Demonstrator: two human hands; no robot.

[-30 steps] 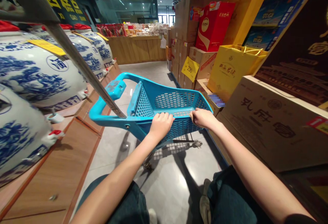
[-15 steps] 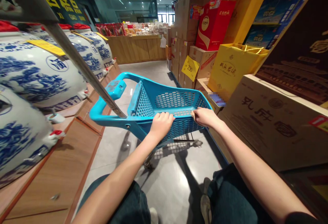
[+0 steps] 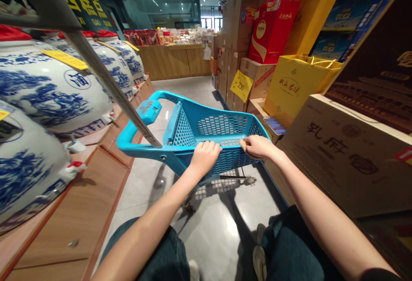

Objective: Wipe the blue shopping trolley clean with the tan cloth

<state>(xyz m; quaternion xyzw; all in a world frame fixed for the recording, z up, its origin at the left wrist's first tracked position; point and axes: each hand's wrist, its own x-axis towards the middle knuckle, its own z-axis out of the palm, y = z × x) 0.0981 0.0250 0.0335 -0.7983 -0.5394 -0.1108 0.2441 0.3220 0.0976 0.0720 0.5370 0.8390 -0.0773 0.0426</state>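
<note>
A blue plastic shopping cart [image 3: 180, 152] stands sideways across the aisle in front of me, its handle toward the left. My left hand [image 3: 206, 154] is closed over the near rim of its basket, about midway along. Farther right, my right hand [image 3: 259, 147] is closed at the same rim near the basket's front end; its fingertips are partly hidden, with a small tan patch beside them that I cannot make out. A grey metal pole [image 3: 112, 90] slants down to the cart beside the handle.
Large blue-and-white jars [image 3: 48, 88] line a wooden cabinet [image 3: 74, 212] on the left. Stacked cartons [image 3: 347, 156], a yellow gift bag [image 3: 286, 88] and a red box [image 3: 270, 30] crowd the right. Grey floor [image 3: 219, 229] lies underneath; a goods counter [image 3: 174, 62] stands behind.
The whole scene has shifted slightly right in view. Both hands keep their places on the cart's rim, and the cart shows no clear movement relative to the floor.
</note>
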